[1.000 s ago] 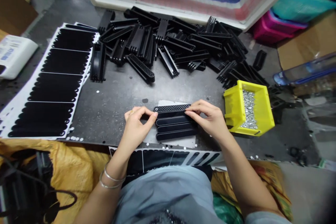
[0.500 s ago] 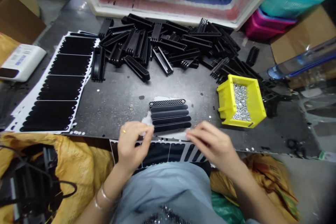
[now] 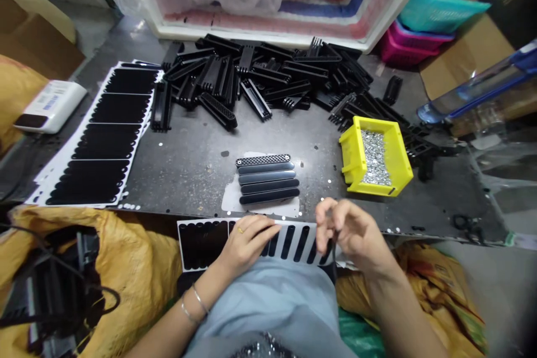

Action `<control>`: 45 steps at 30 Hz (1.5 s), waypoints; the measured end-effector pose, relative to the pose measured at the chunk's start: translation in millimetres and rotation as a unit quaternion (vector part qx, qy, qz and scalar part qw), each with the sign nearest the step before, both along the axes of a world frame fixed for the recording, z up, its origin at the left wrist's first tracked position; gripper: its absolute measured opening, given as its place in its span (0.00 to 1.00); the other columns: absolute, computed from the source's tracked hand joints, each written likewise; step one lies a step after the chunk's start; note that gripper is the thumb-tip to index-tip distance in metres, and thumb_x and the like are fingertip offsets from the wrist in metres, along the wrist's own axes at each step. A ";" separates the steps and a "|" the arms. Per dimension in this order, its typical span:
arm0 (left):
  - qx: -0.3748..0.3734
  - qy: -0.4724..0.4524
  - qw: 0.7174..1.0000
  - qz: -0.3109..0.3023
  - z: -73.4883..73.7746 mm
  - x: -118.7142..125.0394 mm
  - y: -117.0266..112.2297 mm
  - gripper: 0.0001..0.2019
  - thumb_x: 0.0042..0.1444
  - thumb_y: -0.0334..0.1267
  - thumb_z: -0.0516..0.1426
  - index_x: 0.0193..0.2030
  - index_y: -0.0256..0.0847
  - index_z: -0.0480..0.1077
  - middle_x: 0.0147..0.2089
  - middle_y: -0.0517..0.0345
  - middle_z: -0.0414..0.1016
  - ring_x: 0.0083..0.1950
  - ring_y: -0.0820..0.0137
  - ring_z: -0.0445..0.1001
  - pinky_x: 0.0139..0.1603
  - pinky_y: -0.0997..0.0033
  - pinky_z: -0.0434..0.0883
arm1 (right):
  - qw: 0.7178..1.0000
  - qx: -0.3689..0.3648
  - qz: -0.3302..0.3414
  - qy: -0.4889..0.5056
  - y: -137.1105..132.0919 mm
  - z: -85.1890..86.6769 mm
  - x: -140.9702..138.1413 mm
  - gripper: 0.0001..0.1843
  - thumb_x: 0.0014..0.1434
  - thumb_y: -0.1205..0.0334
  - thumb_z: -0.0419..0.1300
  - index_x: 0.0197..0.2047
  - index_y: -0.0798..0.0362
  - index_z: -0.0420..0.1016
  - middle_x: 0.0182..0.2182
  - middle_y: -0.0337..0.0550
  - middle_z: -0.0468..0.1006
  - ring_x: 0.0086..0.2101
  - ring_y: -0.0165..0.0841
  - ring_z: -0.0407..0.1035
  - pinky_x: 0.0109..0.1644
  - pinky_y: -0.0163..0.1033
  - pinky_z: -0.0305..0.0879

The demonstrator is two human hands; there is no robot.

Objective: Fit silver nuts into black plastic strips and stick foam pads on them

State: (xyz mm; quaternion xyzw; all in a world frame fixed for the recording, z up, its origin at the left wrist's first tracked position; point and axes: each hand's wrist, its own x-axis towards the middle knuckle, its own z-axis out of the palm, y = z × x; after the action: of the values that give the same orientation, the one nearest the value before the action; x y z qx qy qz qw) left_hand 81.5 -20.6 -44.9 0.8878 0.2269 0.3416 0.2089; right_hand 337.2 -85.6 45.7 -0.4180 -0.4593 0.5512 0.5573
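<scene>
My left hand [image 3: 247, 240] lies flat on a sheet of black die-cut strips on white backing [image 3: 205, 245] at the table's near edge. My right hand [image 3: 348, 232] is raised just above that sheet's right end, fingers curled and slightly blurred, and a thin dark edge shows under them. Farther out, several black vent strips [image 3: 267, 180] lie side by side on white backing paper [image 3: 262, 202], touching neither hand. The top strip shows a perforated grille; the others show smooth grey-sheened faces.
A heap of black plastic grilles [image 3: 260, 81] covers the dark metal table [image 3: 188, 173]. A yellow bin of small silver fasteners [image 3: 373, 156] stands to the right, stacked black-strip sheets [image 3: 100, 134] to the left. Yellow sacks [image 3: 138, 274] lie below the table edge.
Both hands have let go of the strip row and moved toward me onto the near sheet. The left now lies flat there and the right has lifted. The view has shifted slightly.
</scene>
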 end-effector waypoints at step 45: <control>-0.273 0.030 0.921 0.276 48.8 8.2 134.3 0.08 0.64 0.44 0.60 0.37 0.48 0.80 0.40 0.60 0.85 0.48 0.62 0.78 0.64 0.53 0.61 | 0.858 0.264 0.054 -0.438 172.0 -30.1 -45.0 0.08 0.70 0.66 0.60 0.45 0.50 0.83 0.44 0.47 0.84 0.42 0.36 0.75 0.49 0.47 0.75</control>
State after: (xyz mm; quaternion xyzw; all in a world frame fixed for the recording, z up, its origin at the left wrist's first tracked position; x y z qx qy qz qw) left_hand 89.7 113.6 4.0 0.7086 0.5531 0.2840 0.3337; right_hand 292.2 86.4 15.7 -0.4278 -0.8060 0.1987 0.3575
